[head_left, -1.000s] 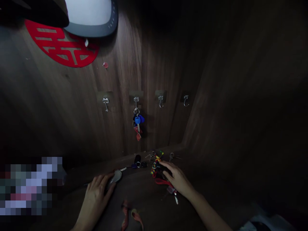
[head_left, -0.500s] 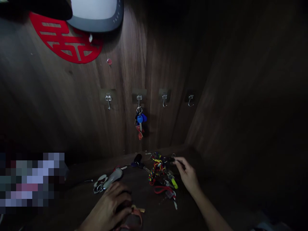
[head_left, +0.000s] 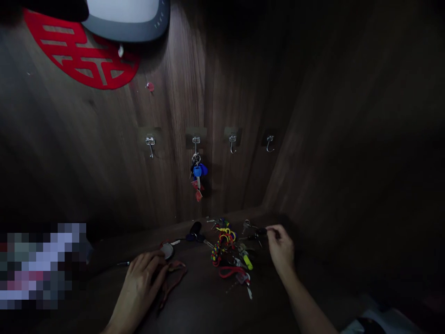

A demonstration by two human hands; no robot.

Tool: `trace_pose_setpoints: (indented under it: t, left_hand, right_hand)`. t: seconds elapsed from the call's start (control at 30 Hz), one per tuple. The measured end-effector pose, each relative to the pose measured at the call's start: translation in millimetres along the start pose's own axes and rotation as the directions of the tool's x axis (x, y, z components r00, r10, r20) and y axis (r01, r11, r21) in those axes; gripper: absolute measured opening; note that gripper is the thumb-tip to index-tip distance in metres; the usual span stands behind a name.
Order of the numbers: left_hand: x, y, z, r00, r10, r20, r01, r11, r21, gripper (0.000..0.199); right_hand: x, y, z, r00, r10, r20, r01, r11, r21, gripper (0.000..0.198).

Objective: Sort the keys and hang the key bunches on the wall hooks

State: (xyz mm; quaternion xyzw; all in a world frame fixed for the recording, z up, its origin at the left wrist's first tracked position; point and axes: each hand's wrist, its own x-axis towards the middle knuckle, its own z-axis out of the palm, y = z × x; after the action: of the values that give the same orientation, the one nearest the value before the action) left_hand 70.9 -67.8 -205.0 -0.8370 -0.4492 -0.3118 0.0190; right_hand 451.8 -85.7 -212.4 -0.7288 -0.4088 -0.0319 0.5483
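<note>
My left hand point(head_left: 141, 280) is over the left part of the dark wooden shelf, fingers bent downward and covering most of a rounded grey fob point(head_left: 167, 251). A reddish-brown strap point(head_left: 176, 277) trails out from between its thumb and fingers; what lies under the palm is hidden. My right hand point(head_left: 282, 250) pinches the end of a black key point(head_left: 260, 231) at the right side of a pile of keys. That pile holds a braided multicoloured cord point(head_left: 215, 253), a red strap point(head_left: 231, 270) and a yellow-green tag point(head_left: 247, 261). Black-headed keys point(head_left: 195, 232) lie between my hands.
Metal hooks are stuck in a row on the wooden back wall; one hook point(head_left: 196, 140) carries a bunch of keys with blue heads point(head_left: 198, 171). Above hang a cap point(head_left: 125, 21) and a red cut-out ornament point(head_left: 86, 60). A side wall point(head_left: 330, 139) rises at right.
My left hand has moved forward and left, bringing the reddish-brown strap with it over the grey fob. My right hand has drawn the black key rightward, away from the pile.
</note>
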Motion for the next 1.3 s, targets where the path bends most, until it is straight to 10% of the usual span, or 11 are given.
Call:
trace_pose_setpoints:
  t: [0.43, 0.7, 0.9, 1.3]
  left_hand:
    - [0.4, 3.3, -6.4, 0.995, -0.104, -0.011, 0.102, 0.988, -0.117, 0.034]
    - [-0.2, 4.3, -7.4, 0.991, -0.131, -0.001, 0.130, 0.983, -0.132, 0.034]
    - [0.6, 5.5, -8.2, 0.996, -0.083, -0.042, 0.076, 0.987, -0.144, 0.031]
    - [-0.6, 3.6, -5.8, 0.997, -0.070, -0.042, 0.064, 0.991, -0.115, 0.032]
  right_hand:
    - [2.9, 7.1, 1.7, 0.989, -0.143, -0.034, 0.138, 0.982, -0.132, 0.024]
    - [-7.1, 2.6, 9.6, 0.918, -0.320, 0.235, 0.383, 0.868, -0.316, 0.035]
    - [-10.6, 6.5, 18.4, 0.864, -0.237, 0.443, 0.418, 0.829, -0.372, 0.040]
    - [-14.9, -3.4, 5.7, 0.877, -0.336, 0.343, 0.447, 0.833, -0.328, 0.017]
